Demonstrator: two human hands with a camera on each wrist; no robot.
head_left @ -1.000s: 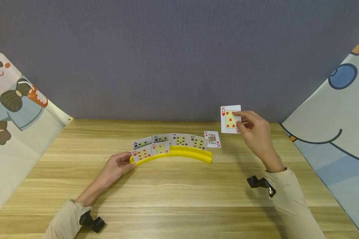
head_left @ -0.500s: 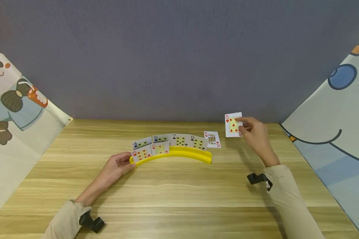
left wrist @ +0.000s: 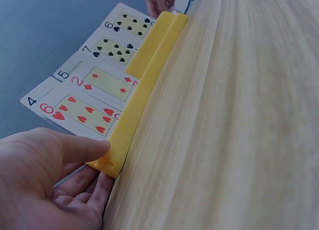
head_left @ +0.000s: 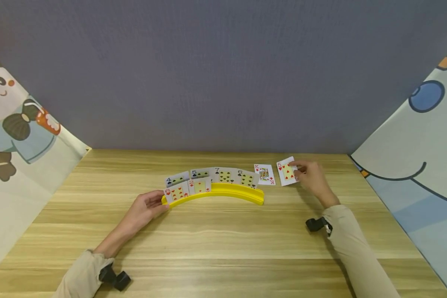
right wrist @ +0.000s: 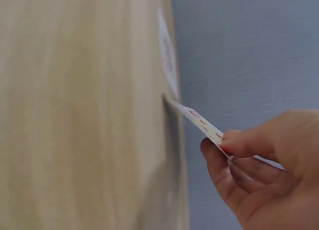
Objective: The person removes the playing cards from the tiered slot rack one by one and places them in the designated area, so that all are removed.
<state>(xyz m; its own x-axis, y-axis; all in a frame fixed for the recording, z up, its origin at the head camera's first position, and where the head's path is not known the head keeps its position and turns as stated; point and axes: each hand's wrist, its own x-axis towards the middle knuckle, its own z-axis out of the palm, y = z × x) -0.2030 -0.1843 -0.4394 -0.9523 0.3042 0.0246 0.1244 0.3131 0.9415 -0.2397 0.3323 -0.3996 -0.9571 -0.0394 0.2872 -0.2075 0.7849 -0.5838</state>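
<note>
A curved yellow card holder (head_left: 234, 191) stands on the table, and my left hand (head_left: 143, 209) grips its left end between thumb and fingers. In its back row are the four (head_left: 176, 178), five, seven (head_left: 223, 175) and six of spades (head_left: 247, 178); in front stand the six of hearts (head_left: 176, 192) and two of diamonds (head_left: 200, 186). My right hand (head_left: 313, 178) pinches the five of hearts (head_left: 286, 170) by its right edge. In the right wrist view this card is tilted, its far corner close over the table.
The king of diamonds (head_left: 264, 174) lies face up on the wooden table (head_left: 216, 240), between the holder's right end and the five of hearts. A grey wall (head_left: 223, 74) rises at the table's back edge, with cartoon-printed panels on both sides.
My right hand has lowered the five of hearts from in front of the wall down to just right of the king, tilting it a little. My left hand keeps its grip unmoved.
</note>
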